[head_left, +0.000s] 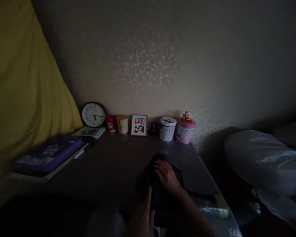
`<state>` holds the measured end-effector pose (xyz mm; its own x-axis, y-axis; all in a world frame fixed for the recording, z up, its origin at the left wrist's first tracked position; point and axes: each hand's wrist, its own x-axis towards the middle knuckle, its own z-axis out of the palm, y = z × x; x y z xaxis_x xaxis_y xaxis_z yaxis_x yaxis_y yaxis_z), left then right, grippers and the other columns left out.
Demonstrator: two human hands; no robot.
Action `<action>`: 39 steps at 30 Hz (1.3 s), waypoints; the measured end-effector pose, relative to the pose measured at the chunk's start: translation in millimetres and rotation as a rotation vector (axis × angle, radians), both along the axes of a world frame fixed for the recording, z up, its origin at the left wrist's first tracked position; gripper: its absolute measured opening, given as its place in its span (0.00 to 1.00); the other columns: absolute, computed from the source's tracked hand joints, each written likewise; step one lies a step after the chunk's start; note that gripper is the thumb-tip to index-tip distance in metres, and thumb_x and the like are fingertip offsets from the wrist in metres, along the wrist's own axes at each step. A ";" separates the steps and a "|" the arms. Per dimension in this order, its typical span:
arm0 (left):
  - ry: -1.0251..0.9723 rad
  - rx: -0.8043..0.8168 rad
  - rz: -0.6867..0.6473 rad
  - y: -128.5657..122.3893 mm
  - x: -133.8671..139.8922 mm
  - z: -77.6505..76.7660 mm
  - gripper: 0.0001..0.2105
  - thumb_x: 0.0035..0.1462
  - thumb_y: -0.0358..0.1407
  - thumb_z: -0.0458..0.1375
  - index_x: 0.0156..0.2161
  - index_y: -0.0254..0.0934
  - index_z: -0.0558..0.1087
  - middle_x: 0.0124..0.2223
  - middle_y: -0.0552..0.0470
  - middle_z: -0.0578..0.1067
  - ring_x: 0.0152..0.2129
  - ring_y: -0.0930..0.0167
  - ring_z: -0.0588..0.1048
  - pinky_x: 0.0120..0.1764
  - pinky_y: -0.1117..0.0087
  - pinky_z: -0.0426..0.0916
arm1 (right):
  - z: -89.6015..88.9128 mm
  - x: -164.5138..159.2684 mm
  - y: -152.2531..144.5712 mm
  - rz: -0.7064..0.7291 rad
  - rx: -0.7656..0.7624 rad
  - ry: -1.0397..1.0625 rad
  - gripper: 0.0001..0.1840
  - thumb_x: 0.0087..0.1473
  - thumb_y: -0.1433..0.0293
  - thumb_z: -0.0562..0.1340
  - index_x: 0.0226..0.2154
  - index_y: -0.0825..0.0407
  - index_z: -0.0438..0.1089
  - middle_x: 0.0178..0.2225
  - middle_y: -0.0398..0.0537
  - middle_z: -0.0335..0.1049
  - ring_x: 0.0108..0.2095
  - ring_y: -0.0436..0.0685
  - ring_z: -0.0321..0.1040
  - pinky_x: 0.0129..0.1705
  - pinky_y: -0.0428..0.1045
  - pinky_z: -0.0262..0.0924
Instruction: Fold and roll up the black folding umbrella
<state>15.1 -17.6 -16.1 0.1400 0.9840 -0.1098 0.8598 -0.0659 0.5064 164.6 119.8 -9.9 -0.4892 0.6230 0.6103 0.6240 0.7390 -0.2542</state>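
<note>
A black, soft-looking item (pixel 150 176), perhaps a fabric bag, lies on the dark table; its kind is hard to make out in the dim light. A dark strap-like piece (pixel 202 196) reaches out from it to the right. My right hand (pixel 166 176) rests on its upper part, fingers stretched out and lying flat. Closer to me, my left hand (pixel 142 215) is at its near edge, with the index finger pointing forward and another digit apart from it. Shadow hides the rest of that hand's fingers.
Along the wall stand a clock (pixel 94 115), a red can (pixel 111 124), a yellow container (pixel 122 125), a framed panda picture (pixel 139 125), a white tub (pixel 167 129) and a pink tub (pixel 185 132). A purple case (pixel 50 154) lies left. Plastic bags (pixel 263 161) bulge beyond the table's right edge.
</note>
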 end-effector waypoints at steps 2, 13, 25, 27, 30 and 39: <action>-0.021 -0.018 0.005 0.6 -0.1 1.1 0.28 0.58 0.32 0.41 0.63 0.38 0.37 0.54 0.47 0.68 0.45 0.73 0.71 0.45 0.77 0.62 | -2.8 0.3 21.8 -0.036 0.013 -0.010 0.14 0.58 0.69 0.52 0.44 0.51 0.67 0.47 0.50 0.67 0.52 0.57 0.59 0.53 0.59 0.54; -0.083 -0.037 0.014 1.5 -3.1 -7.7 0.28 0.59 0.35 0.40 0.62 0.38 0.34 0.60 0.50 0.59 0.50 0.74 0.67 0.47 0.77 0.61 | 10.6 -0.8 13.4 -0.021 -0.007 0.043 0.15 0.60 0.68 0.49 0.42 0.51 0.68 0.42 0.51 0.70 0.48 0.56 0.63 0.52 0.56 0.55; -0.078 -0.045 0.017 -0.7 -0.9 -2.7 0.28 0.59 0.34 0.40 0.63 0.36 0.36 0.58 0.47 0.63 0.47 0.71 0.70 0.47 0.74 0.61 | 14.3 1.1 43.1 -0.263 -0.041 0.072 0.13 0.58 0.69 0.52 0.42 0.52 0.68 0.44 0.53 0.68 0.46 0.57 0.64 0.49 0.56 0.57; -0.070 -0.062 0.031 -1.1 0.2 -0.4 0.28 0.59 0.33 0.40 0.63 0.37 0.36 0.58 0.47 0.62 0.47 0.71 0.69 0.48 0.73 0.62 | 16.2 -1.6 31.8 -0.078 -0.037 0.041 0.12 0.58 0.69 0.52 0.40 0.51 0.69 0.41 0.50 0.70 0.45 0.55 0.64 0.49 0.53 0.57; -0.059 -0.062 0.057 -2.0 2.5 3.1 0.28 0.59 0.32 0.41 0.62 0.37 0.37 0.59 0.48 0.61 0.48 0.71 0.69 0.46 0.74 0.63 | 13.5 -3.7 27.5 0.043 -0.046 -0.069 0.12 0.58 0.70 0.51 0.37 0.50 0.70 0.39 0.47 0.71 0.46 0.55 0.63 0.50 0.54 0.56; -0.071 -0.052 0.055 -2.5 1.6 1.0 0.28 0.59 0.31 0.42 0.62 0.38 0.38 0.58 0.48 0.63 0.48 0.73 0.69 0.47 0.76 0.62 | 11.2 7.6 39.2 -0.114 -0.036 0.074 0.14 0.58 0.71 0.50 0.43 0.51 0.67 0.40 0.50 0.71 0.43 0.55 0.65 0.47 0.53 0.59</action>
